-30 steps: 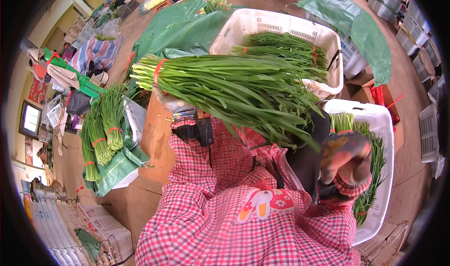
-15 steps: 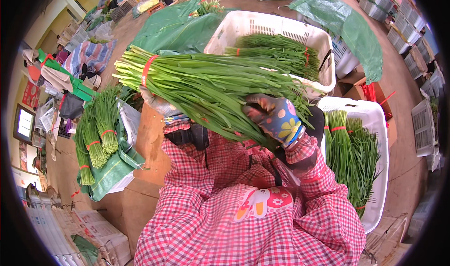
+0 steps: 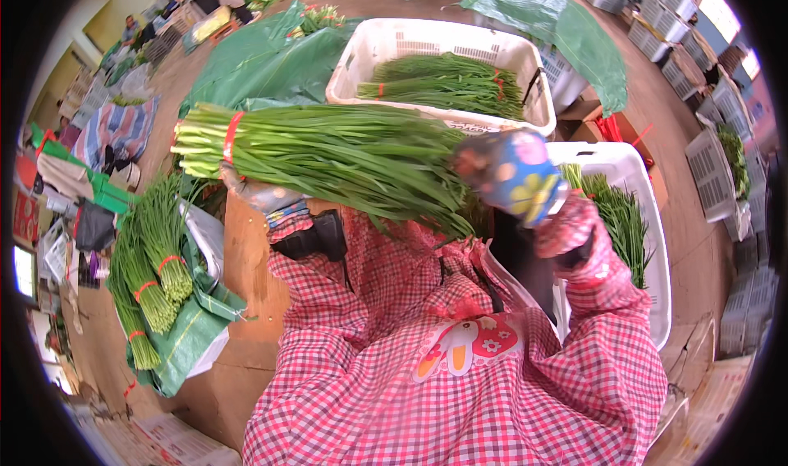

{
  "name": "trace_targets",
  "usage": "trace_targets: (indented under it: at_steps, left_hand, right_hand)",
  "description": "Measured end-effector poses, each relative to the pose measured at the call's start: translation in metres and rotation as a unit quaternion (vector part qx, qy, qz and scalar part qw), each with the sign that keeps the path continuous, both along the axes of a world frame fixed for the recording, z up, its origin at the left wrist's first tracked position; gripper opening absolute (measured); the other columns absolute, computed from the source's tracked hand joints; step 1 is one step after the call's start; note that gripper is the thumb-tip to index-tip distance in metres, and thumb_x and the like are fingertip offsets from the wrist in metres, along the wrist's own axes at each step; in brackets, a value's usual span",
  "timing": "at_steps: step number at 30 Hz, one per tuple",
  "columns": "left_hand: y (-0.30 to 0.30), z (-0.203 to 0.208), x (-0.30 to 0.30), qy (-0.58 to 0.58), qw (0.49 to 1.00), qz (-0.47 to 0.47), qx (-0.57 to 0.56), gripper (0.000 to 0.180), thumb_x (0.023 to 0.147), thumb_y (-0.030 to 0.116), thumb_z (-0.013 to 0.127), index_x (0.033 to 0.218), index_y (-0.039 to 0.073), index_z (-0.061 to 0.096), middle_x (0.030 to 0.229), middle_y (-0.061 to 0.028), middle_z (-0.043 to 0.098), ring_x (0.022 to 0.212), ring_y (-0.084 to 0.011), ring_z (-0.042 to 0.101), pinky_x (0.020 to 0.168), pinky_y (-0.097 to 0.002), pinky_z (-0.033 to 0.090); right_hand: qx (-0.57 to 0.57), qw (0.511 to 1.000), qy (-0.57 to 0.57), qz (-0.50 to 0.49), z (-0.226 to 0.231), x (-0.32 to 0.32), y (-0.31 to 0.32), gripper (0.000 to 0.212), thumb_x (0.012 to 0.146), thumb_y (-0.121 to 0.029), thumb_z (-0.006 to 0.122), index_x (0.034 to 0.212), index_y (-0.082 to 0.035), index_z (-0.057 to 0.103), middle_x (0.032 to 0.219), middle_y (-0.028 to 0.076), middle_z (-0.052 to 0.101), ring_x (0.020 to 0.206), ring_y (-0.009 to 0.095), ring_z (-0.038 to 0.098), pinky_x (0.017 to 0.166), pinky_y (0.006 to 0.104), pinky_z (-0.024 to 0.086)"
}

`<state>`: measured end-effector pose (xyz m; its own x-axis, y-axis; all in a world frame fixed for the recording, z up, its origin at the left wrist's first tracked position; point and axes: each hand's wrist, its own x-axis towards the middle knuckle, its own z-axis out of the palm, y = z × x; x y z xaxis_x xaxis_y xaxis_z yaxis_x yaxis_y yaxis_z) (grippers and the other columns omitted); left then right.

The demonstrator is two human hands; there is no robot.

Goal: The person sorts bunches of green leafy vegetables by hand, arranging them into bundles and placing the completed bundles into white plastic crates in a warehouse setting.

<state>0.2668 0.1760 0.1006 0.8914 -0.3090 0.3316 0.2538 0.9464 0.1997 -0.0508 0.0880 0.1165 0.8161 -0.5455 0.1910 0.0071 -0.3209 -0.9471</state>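
Observation:
A large bunch of garlic chives (image 3: pixel 345 158) lies across in front of me, its pale stem ends to the left and a red band near them. My left hand (image 3: pixel 264 197), in a light glove, is closed round its underside by the band; the bunch hides most of the fingers. At the leaf tips is my right hand (image 3: pixel 513 174), in a blue flowered glove. Its fingers are smeared by motion, so their grip is unclear. Banded chive bunches (image 3: pixel 156 289) rest on green sheeting at my left.
Beyond the held bunch stands a white crate (image 3: pixel 386 39) with chives inside. Another white crate (image 3: pixel 657 302) with chives is at my right. A wooden board (image 3: pixel 250 261) lies beside my left arm. Green tarps (image 3: pixel 263 64) and stacked crates (image 3: pixel 710 179) surround the area.
The bunch has turned to lie more level. My right hand has slid rightward along the leaves toward their tips. The whole view has shifted somewhat, moving the far crate left in the picture.

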Motion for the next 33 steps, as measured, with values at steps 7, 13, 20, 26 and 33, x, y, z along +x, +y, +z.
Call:
trace_targets:
  at_steps: [7, 13, 20, 26, 33]
  left_hand:
    - [-0.022, -0.035, 0.065, 0.029, 0.996, -0.046, 0.071, 0.06, 0.077, 0.047, 0.053, 0.12, 0.006, 0.055, 0.125, -0.0151, 0.053, 0.113, -0.0354, 0.051, 0.097, -0.0542, 0.039]
    - [-0.043, -0.069, 0.106, 0.09, 0.99, -0.084, 0.074, 0.066, 0.068, 0.052, 0.055, 0.121, 0.012, 0.057, 0.127, -0.0141, 0.052, 0.115, -0.0382, 0.048, 0.097, -0.0593, 0.036]
    - [-0.034, -0.079, 0.117, 0.052, 0.996, -0.069, 0.035, 0.053, 0.076, 0.052, 0.053, 0.111, 0.013, 0.061, 0.118, -0.0123, 0.058, 0.105, -0.0358, 0.055, 0.088, -0.0558, 0.045]
    - [-0.017, -0.052, 0.093, 0.096, 0.989, -0.045, 0.101, 0.063, 0.069, 0.057, 0.059, 0.115, 0.014, 0.059, 0.12, -0.0133, 0.056, 0.109, -0.0369, 0.053, 0.09, -0.059, 0.042]
    - [-0.016, -0.04, 0.059, 0.048, 0.991, -0.034, 0.119, 0.058, 0.074, 0.052, 0.052, 0.115, 0.011, 0.059, 0.121, -0.0143, 0.056, 0.108, -0.038, 0.054, 0.091, -0.0582, 0.042]
  right_hand:
    - [-0.345, 0.849, 0.213, -0.338, 0.076, -0.107, 0.063, 0.017, 0.082, -0.021, 0.061, 0.073, -0.006, 0.062, 0.054, 0.007, 0.052, 0.047, 0.016, 0.053, 0.045, 0.0308, 0.041]
    - [-0.093, 0.87, 0.169, -0.454, 0.063, -0.162, 0.11, 0.014, 0.082, -0.012, 0.061, 0.074, -0.002, 0.063, 0.054, 0.003, 0.052, 0.049, 0.009, 0.047, 0.047, 0.0258, 0.038]
    - [-0.116, 0.886, 0.278, -0.354, 0.04, -0.181, 0.104, 0.012, 0.081, -0.011, 0.062, 0.074, -0.002, 0.063, 0.056, 0.001, 0.052, 0.051, 0.008, 0.046, 0.046, 0.0252, 0.037]
    - [-0.127, 0.948, 0.22, -0.191, 0.042, -0.12, 0.095, 0.021, 0.079, -0.017, 0.068, 0.095, -0.004, 0.067, 0.077, 0.014, 0.066, 0.062, 0.021, 0.064, 0.057, 0.0295, 0.05]
    - [-0.272, 0.927, -0.026, -0.258, 0.036, -0.054, 0.057, 0.02, 0.081, -0.018, 0.066, 0.097, -0.006, 0.065, 0.085, 0.013, 0.068, 0.072, 0.027, 0.067, 0.062, 0.0319, 0.053]
